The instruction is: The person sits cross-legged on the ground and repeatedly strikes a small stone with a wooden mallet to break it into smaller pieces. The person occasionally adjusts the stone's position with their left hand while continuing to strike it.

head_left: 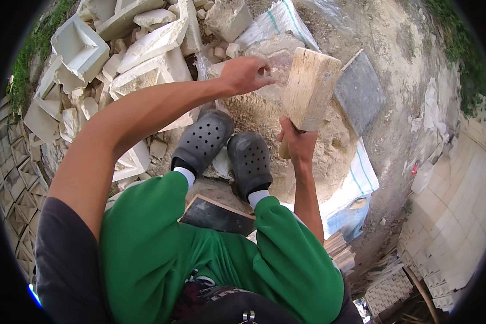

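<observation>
Wooden mallet raised in the right hand

The wooden mallet (312,89) stands right of centre in the upper half of the frame, its blocky head uppermost. The right hand (299,143) is closed around the short handle just below the head. The left hand (247,74), at upper centre, has its fingers curled and apart from the mallet — whether they pinch anything, I cannot tell. The mallet should feel stiff and top-heavy, its dry wood not slippery; the handle is the place to hold. Beside its head leans a grey slab (360,92); pale broken pieces (154,75) fill the upper left — probably brittle.
</observation>
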